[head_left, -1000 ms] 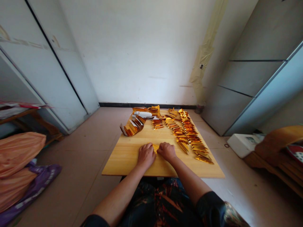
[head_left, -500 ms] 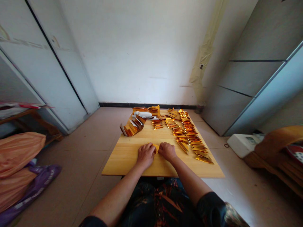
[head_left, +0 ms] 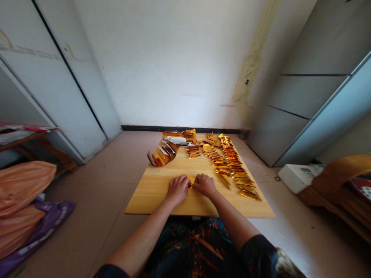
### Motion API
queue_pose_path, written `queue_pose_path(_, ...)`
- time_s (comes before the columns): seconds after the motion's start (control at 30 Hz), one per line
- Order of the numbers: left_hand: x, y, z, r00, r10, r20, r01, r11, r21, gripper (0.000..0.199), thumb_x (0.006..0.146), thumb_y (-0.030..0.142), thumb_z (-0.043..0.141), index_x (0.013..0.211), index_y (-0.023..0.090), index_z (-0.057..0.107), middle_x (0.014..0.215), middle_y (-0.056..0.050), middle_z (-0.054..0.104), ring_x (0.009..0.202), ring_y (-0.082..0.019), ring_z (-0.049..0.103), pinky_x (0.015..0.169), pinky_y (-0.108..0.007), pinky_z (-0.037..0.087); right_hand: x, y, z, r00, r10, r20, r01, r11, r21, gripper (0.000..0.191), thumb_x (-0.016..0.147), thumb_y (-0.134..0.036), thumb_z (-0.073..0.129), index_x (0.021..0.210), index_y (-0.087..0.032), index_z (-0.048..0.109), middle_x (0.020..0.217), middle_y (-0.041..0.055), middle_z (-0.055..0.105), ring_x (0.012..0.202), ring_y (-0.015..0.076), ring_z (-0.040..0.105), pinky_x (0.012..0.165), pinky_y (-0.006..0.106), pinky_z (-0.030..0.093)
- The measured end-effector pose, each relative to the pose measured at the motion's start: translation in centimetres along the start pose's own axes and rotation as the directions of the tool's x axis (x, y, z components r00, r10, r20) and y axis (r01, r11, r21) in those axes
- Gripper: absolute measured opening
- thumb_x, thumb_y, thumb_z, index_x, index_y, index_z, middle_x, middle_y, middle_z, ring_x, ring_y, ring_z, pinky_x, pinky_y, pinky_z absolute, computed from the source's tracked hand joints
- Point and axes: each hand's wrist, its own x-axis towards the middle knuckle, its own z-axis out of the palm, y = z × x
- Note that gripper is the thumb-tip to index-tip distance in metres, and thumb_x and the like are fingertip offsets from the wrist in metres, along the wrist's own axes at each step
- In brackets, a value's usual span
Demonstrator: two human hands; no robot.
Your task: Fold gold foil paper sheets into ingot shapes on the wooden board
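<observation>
The left hand (head_left: 177, 189) and right hand (head_left: 205, 185) sit close together near the middle of the near edge of a pale wooden board (head_left: 156, 199), fingers curled down and nearly meeting, with a small gold foil piece (head_left: 190, 180) pinched between them and showing only in the gap. Behind and to the right, rows of folded gold foil strips (head_left: 232, 168) run diagonally toward the far right corner, their nearest pieces just beside the right edge and not touching the right hand. A curved stack of gold foil folds (head_left: 162, 157) stands well apart from the hands, near the board's left edge, and a white roll (head_left: 174, 139) lies by the far edge among more foil. The board rests low over a beige tile floor (head_left: 101, 173), its far edge near a white wall (head_left: 174, 69). Orange bags (head_left: 20, 185) and a purple bag (head_left: 43, 227) lie off to the left, below a wooden shelf (head_left: 23, 139), while a white box (head_left: 298, 177) sits on the right beside grey cabinet doors (head_left: 315, 96).
</observation>
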Motion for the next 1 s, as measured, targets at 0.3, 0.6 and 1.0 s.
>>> queue_pose_path(0.3, -0.1, -0.1, 0.1, 1.0, 0.016, -0.019, -0.016, 1.0, 0.003, 0.024, 0.081, 0.014, 0.047, 0.096, 0.028, 0.059, 0.124, 0.0, 0.053, 0.112, -0.02, 0.047, 0.097, -0.041, 0.033, 0.0, 0.0, -0.2, 1.0, 0.011, 0.015, -0.011, 1.0, 0.011, 0.014, 0.078, -0.029, 0.056, 0.089, -0.023, 0.064, 0.097, 0.0032, 0.065, 0.091, 0.0178, 0.058, 0.074, 0.028, 0.036)
queue_pose_path(0.6, 0.6, -1.2, 0.1, 0.992, 0.126, -0.017, -0.126, 0.992, 0.029, 0.032, 0.084, 0.014, 0.046, 0.102, 0.035, 0.063, 0.126, 0.001, 0.053, 0.115, -0.02, 0.047, 0.097, -0.041, 0.034, 1.1, 2.1, -0.4, 0.984, -0.171, 0.047, 0.166, 0.982, 0.094, 0.021, 0.081, -0.018, 0.053, 0.092, -0.023, 0.071, 0.099, 0.0039, 0.062, 0.089, 0.0144, 0.058, 0.075, 0.022, 0.04)
queue_pose_path(1.0, 1.3, -1.3, -2.1, 0.957, 0.289, -0.007, -0.286, 0.951, 0.115, 0.024, 0.087, 0.02, 0.047, 0.094, 0.029, 0.069, 0.111, -0.005, 0.061, 0.111, -0.021, 0.047, 0.096, -0.039, 0.032, -1.6, 1.3, -0.5, 0.911, -0.412, -0.006, 0.412, 0.911, -0.014, 0.027, 0.089, -0.018, 0.046, 0.099, -0.027, 0.069, 0.104, 0.0034, 0.064, 0.1, 0.018, 0.05, 0.081, 0.028, 0.036)
